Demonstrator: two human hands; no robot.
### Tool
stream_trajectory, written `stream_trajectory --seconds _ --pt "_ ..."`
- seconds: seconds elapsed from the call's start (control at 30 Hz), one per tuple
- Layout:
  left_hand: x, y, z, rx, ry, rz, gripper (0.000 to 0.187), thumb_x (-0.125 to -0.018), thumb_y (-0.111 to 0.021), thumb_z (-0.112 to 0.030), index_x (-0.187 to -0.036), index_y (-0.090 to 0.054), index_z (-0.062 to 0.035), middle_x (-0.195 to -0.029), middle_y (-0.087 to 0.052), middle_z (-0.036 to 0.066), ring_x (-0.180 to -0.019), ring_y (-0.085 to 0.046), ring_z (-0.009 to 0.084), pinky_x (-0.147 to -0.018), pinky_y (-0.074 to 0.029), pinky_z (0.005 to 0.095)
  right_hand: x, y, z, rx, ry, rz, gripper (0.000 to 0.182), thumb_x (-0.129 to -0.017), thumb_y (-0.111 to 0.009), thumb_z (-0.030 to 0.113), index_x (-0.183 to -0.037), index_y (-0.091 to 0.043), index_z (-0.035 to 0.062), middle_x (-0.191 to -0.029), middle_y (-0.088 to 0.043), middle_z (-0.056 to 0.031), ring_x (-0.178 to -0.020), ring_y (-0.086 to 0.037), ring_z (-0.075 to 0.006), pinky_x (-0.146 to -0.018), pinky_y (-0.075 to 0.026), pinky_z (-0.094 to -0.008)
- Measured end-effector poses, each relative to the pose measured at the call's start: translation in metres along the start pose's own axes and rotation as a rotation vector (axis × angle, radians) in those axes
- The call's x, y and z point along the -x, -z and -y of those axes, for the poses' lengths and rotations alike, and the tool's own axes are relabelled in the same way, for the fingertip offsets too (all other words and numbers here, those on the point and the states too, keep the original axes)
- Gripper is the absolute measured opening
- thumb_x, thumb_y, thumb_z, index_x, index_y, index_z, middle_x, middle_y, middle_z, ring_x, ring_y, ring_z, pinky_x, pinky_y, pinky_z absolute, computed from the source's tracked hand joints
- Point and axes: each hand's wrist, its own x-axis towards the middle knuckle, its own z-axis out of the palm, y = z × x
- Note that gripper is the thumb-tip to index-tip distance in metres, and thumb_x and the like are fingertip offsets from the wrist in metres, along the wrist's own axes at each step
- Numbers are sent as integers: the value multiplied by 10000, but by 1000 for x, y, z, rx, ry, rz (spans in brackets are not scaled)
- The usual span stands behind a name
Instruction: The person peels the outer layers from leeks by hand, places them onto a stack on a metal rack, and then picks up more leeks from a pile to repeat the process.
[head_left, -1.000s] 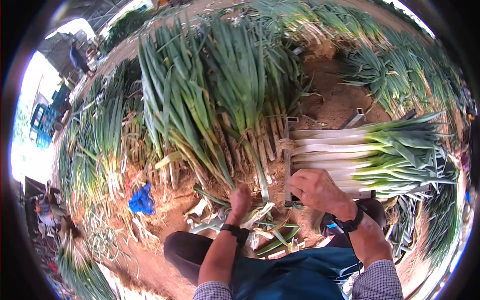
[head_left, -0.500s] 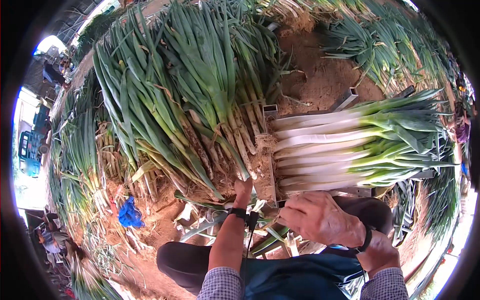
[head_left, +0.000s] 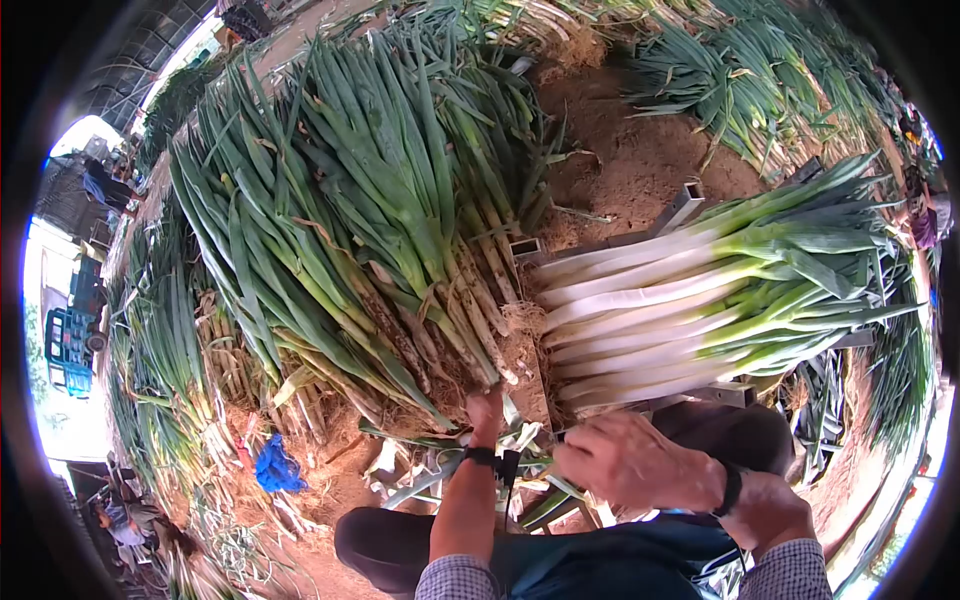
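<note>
My left hand reaches to the root ends of a pile of unpeeled green onions. Its fingers are mostly hidden among the roots, so their grip does not show. My right hand is held closed above my right knee, its fingers curled. Whatever it may hold is hidden, apart from a small dark bit by the fingertips. Just beyond it, peeled green onions with white stalks lie side by side on a metal frame, root ends towards the left.
Stripped leaves litter the ground between my legs. A blue plastic scrap lies on the soil at left. More green onions stand along the left, and further heaps lie at the back right. People and a blue vehicle show at the far left.
The view has tilted a little, so the piles and the frame appear rotated and slightly lower. Both hands keep nearly the same places and poses.
</note>
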Motion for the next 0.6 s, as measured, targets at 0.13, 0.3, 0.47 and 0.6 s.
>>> stream_trajectory --seconds 0.13,0.3,0.47,0.6 --pt "22 56 -11 79 184 176 633 -787 -773 -482 -1140 -660 32 -1056 -688 287 -934 -680 392 -800 -534 456 -1 -24 4 99 42 10 89 -845 -588 164 -845 -620 81 -800 -609 -81 -735 -674 -241 -638 -537 -365" --pt "27 129 -64 487 3 382 569 -807 -750 -455 -1119 -652 10 -1035 -677 253 -917 -672 369 -765 -535 456 3 -50 21 -52 165 -297 91 -761 -657 117 -828 -603 89 -907 -678 -86 -856 -674 -288 -621 -507 -440" --pt "56 161 -116 552 -68 399 505 -827 -727 -429 -1099 -644 -12 -1014 -667 219 -900 -664 346 -730 -537 456 11 -74 37 104 196 -532 156 -718 -655 208 -676 -632 59 -743 -672 -95 -703 -657 -300 -632 -487 -438" --pt "84 175 -135 551 -87 390 454 -843 -709 -408 -1082 -637 -29 -997 -658 192 -886 -657 328 -702 -538 457 11 -64 95 301 101 -721 160 -721 -655 217 -659 -610 76 -720 -654 -50 -686 -647 -289 -636 -478 -436"
